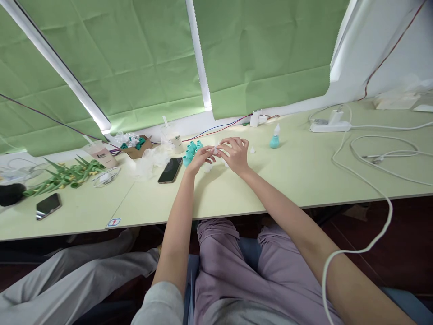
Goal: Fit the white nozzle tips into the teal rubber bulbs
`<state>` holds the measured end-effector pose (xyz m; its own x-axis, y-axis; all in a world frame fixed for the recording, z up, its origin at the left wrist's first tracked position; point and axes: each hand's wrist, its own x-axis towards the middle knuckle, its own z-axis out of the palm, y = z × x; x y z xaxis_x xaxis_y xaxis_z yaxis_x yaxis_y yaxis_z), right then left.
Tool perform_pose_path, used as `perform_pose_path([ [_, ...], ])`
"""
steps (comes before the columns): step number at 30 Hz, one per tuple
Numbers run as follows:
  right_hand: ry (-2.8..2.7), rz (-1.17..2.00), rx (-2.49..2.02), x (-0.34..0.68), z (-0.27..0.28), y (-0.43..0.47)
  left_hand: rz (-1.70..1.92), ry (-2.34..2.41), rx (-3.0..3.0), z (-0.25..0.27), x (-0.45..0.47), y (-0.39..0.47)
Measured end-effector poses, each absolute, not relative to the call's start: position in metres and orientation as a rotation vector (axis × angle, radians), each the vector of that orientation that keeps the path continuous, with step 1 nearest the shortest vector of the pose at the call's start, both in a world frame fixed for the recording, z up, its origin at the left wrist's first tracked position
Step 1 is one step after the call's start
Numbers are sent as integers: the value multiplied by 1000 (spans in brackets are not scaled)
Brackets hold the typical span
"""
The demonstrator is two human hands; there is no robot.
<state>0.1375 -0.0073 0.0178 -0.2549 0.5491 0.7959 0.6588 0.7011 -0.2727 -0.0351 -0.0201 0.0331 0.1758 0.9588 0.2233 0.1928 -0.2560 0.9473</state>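
Small white piece (215,150) pinched in fingertips of both left hand (202,159) and right hand (237,157), near teal bulbs (187,158) on bench (287,176).

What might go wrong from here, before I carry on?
The small white piece held between the left hand and right hand could slip. The white cable crossing in front of the right forearm might snag if that arm moves. The drink cup close behind the turquoise bulbs could be knocked during a reach for them.
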Motion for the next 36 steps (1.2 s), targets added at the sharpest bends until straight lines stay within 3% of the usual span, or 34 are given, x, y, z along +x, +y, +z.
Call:
perform_pose_path([
  [21, -1976, -116, -933, 139, 17, 1, 1095, 1158, 1649, 38, -31, -27],
  [36, -1932, 103, -825, 136, 20, 3, 1214, 1231, 1639, 35, -32, -22],
])
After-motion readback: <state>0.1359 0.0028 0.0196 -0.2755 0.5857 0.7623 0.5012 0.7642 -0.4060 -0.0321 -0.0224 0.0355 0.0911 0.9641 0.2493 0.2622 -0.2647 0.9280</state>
